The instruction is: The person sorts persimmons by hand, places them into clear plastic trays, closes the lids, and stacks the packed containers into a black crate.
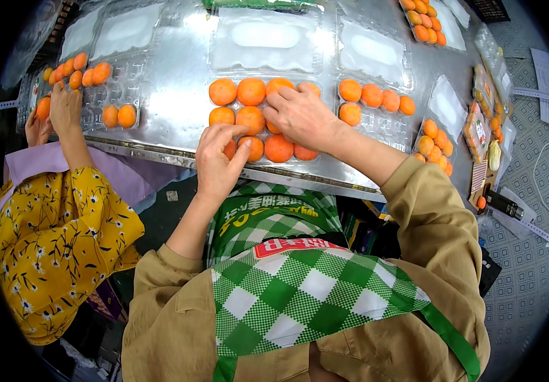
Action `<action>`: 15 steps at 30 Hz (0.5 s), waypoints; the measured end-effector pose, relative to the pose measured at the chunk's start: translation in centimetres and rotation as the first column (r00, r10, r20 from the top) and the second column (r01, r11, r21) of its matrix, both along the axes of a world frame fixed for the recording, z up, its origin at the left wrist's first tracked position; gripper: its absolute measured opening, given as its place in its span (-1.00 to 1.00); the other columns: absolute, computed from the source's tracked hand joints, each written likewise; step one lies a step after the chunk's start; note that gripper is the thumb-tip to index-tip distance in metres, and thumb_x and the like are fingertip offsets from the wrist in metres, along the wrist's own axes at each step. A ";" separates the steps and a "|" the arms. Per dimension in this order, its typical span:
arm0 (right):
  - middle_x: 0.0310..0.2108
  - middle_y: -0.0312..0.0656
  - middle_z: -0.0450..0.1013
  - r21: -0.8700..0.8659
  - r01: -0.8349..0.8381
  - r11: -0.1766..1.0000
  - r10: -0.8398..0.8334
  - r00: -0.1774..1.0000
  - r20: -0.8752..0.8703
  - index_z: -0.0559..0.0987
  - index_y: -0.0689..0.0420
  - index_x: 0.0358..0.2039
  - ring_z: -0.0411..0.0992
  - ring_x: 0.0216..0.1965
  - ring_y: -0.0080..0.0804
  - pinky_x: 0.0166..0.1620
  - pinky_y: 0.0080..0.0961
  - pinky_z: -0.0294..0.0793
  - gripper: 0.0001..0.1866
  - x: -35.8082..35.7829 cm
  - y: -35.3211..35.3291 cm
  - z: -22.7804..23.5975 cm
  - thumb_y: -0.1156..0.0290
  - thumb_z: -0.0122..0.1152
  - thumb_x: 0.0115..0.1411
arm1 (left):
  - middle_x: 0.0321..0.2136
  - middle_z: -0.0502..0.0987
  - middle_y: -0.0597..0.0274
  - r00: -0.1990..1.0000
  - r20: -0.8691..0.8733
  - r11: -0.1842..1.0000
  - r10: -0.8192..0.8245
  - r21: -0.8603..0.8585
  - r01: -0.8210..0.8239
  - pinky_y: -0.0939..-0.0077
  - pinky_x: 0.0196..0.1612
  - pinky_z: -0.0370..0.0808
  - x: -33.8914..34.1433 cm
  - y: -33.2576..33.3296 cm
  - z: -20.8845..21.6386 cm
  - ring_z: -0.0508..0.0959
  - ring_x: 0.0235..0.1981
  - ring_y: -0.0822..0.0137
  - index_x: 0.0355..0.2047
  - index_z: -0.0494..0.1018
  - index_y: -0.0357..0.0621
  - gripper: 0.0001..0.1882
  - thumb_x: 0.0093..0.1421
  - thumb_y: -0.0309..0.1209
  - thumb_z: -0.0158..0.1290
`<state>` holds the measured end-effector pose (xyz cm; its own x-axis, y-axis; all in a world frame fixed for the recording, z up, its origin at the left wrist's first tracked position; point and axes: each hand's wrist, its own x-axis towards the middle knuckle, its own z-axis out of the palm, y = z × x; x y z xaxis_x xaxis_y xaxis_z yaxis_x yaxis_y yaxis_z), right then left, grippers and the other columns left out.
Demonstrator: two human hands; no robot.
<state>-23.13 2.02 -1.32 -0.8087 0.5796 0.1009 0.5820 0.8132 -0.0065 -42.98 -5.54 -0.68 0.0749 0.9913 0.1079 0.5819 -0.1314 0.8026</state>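
In front of me a clear plastic clamshell tray point(213, 135) holds rows of round orange fruit point(279, 148) that look like apricots. My left hand point(217, 156) is at the tray's near left corner, its thumb and fingers bent around a fruit there. Over the right part of the tray reaches my right hand point(303, 118), its curled fingers on a fruit among the far rows. It hides several fruits beneath it, and its fingertips are only partly visible. The tray's lid point(266, 38) lies folded back behind it.
On the metal table point(175, 83), a partly filled tray point(379, 127) stands right of mine, with fuller fruit trays point(435, 143) beyond. A co-worker in a yellow flowered sleeve point(64, 223) handles fruit in a tray point(109, 95) at left. A dark cylindrical device point(505, 205) sits far right.
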 end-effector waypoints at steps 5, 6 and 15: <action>-0.45 -0.34 0.37 0.003 -0.093 0.996 0.093 0.990 -0.102 0.50 0.05 -0.53 0.37 -0.32 -0.44 -0.29 -0.48 0.31 -0.94 0.2 0.0 -1.4 0.38 0.10 -0.03 | -0.30 0.53 0.10 1.000 0.021 1.000 0.012 -0.006 -0.012 0.39 -0.12 0.42 -0.2 -0.4 0.2 0.52 -0.21 0.18 -0.27 0.54 -0.21 -0.79 0.03 -0.49 0.16; -0.45 -0.33 0.37 -0.007 -0.096 0.995 0.095 0.992 -0.086 0.50 0.06 -0.53 0.37 -0.32 -0.44 -0.29 -0.49 0.31 -0.94 0.1 -0.1 -1.5 0.38 0.10 -0.03 | -0.30 0.53 0.10 0.999 0.028 1.000 0.017 -0.011 -0.017 0.40 -0.12 0.42 -0.2 -0.4 0.2 0.52 -0.22 0.18 -0.27 0.54 -0.21 -0.79 0.03 -0.49 0.16; -0.44 -0.30 0.37 -0.022 -0.049 0.999 0.047 0.997 -0.067 0.49 0.07 -0.53 0.37 -0.31 -0.42 -0.27 -0.47 0.32 -0.93 -0.2 -0.4 -1.0 0.39 0.07 -0.02 | -0.35 0.51 0.11 1.000 0.024 1.000 0.006 0.008 -0.006 0.43 -0.15 0.43 -0.4 -0.3 -0.2 0.52 -0.28 0.23 -0.25 0.53 -0.22 -0.78 0.05 -0.51 0.15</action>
